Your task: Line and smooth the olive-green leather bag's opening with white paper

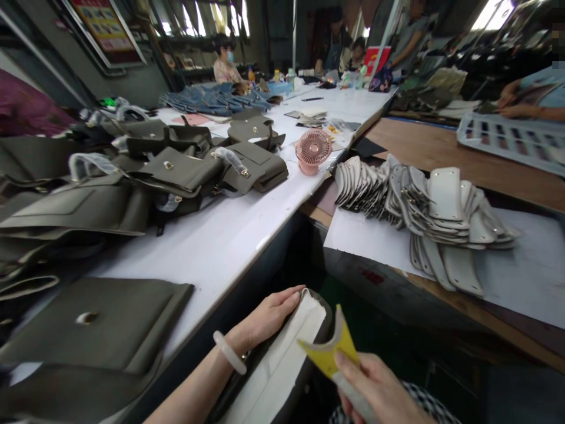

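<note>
My left hand (271, 315), with a pale bangle on the wrist, grips the upper edge of a dark olive bag (326, 321). A white panel (282, 359) shows along the bag, which lies tilted below the table edge. Closed around a yellow piece with a curved, notched end (329, 350) is my right hand (368, 383). The yellow piece has a greyish lower part and sits over the bag's right side; whether it touches the white panel I cannot tell. The bag's lower end runs out of view.
Olive handbags (180, 168) crowd the white table (229, 235) at left, with a flap bag (97, 330) nearest. A pink fan (313, 147) stands at the table's edge. Pale strap-like pieces (445, 194) are piled at right. A co-worker's hands (514, 103) are beside a light-coloured rack (507, 138).
</note>
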Available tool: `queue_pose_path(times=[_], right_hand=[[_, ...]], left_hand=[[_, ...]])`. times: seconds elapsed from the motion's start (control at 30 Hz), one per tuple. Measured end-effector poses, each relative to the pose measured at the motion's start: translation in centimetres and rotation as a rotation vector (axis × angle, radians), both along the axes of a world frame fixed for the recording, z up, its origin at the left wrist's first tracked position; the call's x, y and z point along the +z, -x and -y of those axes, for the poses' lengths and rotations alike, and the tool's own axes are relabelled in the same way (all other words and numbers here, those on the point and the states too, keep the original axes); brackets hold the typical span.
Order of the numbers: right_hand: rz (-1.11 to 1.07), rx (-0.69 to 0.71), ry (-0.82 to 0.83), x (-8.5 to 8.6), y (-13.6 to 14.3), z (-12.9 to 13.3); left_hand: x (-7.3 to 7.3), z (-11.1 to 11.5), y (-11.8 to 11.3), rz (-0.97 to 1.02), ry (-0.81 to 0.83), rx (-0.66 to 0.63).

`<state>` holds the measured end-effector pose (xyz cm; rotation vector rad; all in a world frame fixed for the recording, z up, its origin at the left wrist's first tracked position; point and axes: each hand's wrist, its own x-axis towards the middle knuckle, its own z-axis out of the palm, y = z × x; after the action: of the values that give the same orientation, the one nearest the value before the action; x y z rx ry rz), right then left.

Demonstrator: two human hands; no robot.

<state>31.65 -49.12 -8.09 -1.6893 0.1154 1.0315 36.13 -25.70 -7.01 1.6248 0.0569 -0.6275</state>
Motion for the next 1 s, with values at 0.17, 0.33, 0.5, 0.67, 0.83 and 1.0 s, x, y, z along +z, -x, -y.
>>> queue_pose_path(times=[0.17, 0.33, 0.5, 0.67, 0.83, 1.0], right_hand=[[0.214, -0.384, -0.033, 0.1, -3.2, -0.8], [0.171, -0.302, -0.002, -2.4, -4.4, -3.1], [-0.179, -0.250, -0.152, -4.7, -5.5, -2.5], [-0.439, 0.017, -0.067, -7.7, -10.9, -4.4], [-0.523, 0.258, 0.095, -9.8, -14.9, -8.7], [-0.363, 0.329, 0.255, -11.1, -15.3, -11.1]], left_hand=[[-0.1, 0.5, 0.5, 0.063, -0.054, 0.001], [-0.4, 0.8, 0.5, 0.037, -0.006, 0.032], [-0.4, 1.1, 0.7, 0.003, 0.109, 0.065], [0.2, 1.4, 0.6, -0.048, 0.078, 0.125], [0.3, 1.6, 0.4, -0.032, -0.070, 0.107], [-0.5, 1.7, 0.6, 0.015, -0.101, 0.119]])
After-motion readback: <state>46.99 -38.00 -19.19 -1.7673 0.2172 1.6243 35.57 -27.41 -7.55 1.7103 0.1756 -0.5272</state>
